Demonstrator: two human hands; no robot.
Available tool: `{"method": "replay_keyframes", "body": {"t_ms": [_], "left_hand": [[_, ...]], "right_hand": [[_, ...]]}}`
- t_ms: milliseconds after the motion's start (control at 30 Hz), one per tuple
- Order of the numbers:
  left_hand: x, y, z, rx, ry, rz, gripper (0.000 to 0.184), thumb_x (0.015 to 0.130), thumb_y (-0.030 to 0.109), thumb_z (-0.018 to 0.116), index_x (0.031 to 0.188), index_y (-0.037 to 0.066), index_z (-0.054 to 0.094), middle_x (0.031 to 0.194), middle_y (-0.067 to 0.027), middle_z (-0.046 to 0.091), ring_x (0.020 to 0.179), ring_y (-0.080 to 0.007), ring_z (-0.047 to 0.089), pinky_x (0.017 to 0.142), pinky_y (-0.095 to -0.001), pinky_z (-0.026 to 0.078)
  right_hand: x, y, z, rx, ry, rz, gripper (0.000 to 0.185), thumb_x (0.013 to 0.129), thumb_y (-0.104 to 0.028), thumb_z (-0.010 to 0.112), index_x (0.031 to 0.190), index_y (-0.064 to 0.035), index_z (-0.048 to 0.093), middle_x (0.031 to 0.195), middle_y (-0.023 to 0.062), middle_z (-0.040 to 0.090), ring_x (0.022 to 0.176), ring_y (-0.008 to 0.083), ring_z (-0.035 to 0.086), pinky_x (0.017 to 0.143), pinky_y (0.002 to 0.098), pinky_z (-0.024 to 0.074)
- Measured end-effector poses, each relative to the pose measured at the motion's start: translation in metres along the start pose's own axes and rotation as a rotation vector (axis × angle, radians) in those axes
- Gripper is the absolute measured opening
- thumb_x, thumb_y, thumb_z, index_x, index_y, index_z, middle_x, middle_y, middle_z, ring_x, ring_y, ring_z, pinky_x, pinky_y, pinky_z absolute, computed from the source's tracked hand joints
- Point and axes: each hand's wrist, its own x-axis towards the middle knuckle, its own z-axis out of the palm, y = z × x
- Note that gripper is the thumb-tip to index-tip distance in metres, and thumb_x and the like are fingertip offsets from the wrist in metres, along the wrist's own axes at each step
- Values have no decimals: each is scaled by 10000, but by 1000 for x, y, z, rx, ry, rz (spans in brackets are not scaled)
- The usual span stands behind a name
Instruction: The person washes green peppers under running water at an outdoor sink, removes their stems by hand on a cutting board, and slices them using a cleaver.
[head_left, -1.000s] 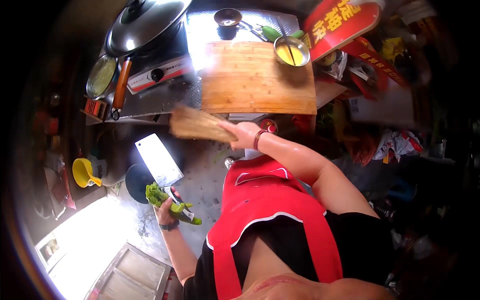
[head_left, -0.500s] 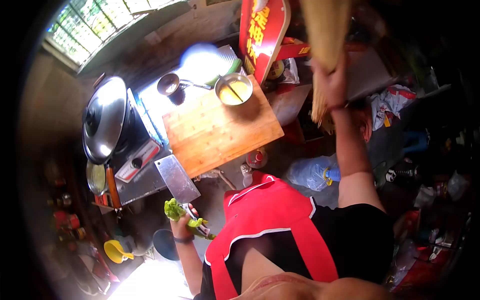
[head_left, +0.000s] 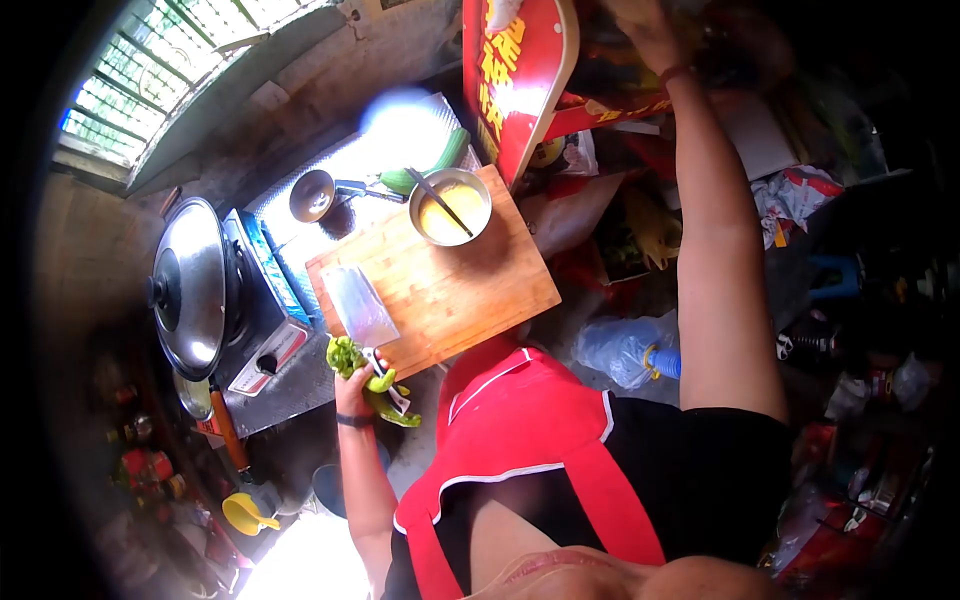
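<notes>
My left hand is closed round the handle of a cleaver and a bunch of green vegetables. The cleaver's blade shows over the left part of a wooden cutting board; whether it touches the board is unclear. My right hand reaches far up at the top right. Its fingers are dim and partly cut off by the frame's edge. On the board's upper corner stands a metal bowl with yellow liquid and chopsticks. A green cucumber-like vegetable lies behind the bowl.
Left of the board, a lidded wok sits on a gas stove. A small dark bowl is behind the board. A red sign stands at the top. Plastic bags lie right of the red apron.
My right hand has moved further up and away; the straw-coloured brush is no longer seen in it. My left hand has brought the cleaver and greens up to the board. The view has turned.
</notes>
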Motion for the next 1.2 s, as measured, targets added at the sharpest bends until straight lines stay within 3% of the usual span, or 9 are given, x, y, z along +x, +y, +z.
{"method": "replay_keyframes", "body": {"t_ms": [67, 400, 667, 800, 833, 900, 1000, 1067, 1200], "left_hand": [[11, -4, 1, -7, -3, -19, 310, 786, 1, 606, 1083, -25, 523, 952, -151, 619, 811, -250, 655, 696, -408, 595], [27, -17, -1, 3, -2, -111, 282, 780, -9, 619, 1053, -8, 546, 942, -127, 620, 812, -238, 653, 711, -415, 586], [49, -45, -29, -18, -21, -116, 337, 761, 6, 643, 1080, 21, 535, 1012, -140, 637, 861, -241, 667, 729, -402, 588], [50, -57, -35, -53, -40, -131, 378, 762, -8, 639, 1120, 12, 518, 1057, -168, 640, 916, -265, 663, 770, -421, 581], [49, -59, -35, -86, -40, -140, 384, 764, -18, 635, 1127, 10, 513, 1067, -175, 638, 930, -270, 660, 780, -427, 578], [52, -61, -35, -123, -49, -151, 393, 769, -44, 621, 1141, 8, 507, 1091, -188, 632, 960, -284, 653, 799, -446, 572], [52, -65, -31, -101, -32, -152, 420, 761, -76, 613, 1158, 14, 508, 1092, -171, 634, 970, -268, 650, 842, -411, 552], [57, -79, -45, -32, 57, -65, 525, 730, -70, 673, 1207, 53, 492, 1066, -108, 632, 909, -213, 642, 820, -359, 535], [52, -60, -50, 41, 31, -78, 571, 726, -62, 694, 1232, 71, 467, 1090, -99, 616, 910, -208, 637, 769, -337, 546]], "right_hand": [[1, 35, 94, 651, -172, 18, 799, 805, -291, 716, 1450, -143, 269, 1292, 150, 530, 1184, 297, 507, 994, 421, 387], [10, 28, 98, 341, -397, 158, 539, 878, -233, 643, 1330, -59, 406, 1199, 134, 587, 1080, 237, 570, 910, 353, 451], [-82, -28, -39, 914, 183, 329, 362, 936, -187, 584, 1233, 8, 515, 1124, 122, 632, 997, 189, 621, 844, 299, 502], [-226, -188, -129, 1247, -386, 375, 95, 940, -56, 511, 985, -28, 591, 890, 51, 620, 833, 127, 598, 764, 264, 499], [-266, -231, -138, 1398, -710, 564, 88, 930, -54, 534, 980, -28, 601, 891, 45, 622, 840, 118, 592, 740, 262, 496], [-332, -296, -144, 1537, -1391, 483, 206, 959, -145, 516, 1092, -24, 618, 963, 28, 634, 878, 95, 594, 739, 258, 499], [-374, -375, -153, 1539, -1952, 1043, 306, 971, -297, 506, 1168, -76, 584, 955, 28, 645, 828, 93, 603, 688, 254, 495], [-385, -397, -141, 1658, -2001, 1244, 303, 958, -345, 523, 1091, -81, 588, 743, -6, 603, 582, 65, 512, 535, 228, 440], [-364, -393, -143, 1643, -2008, 854, 328, 877, -323, 656, 1021, -38, 585, 650, 13, 568, 472, 85, 518, 387, 249, 412]]}}
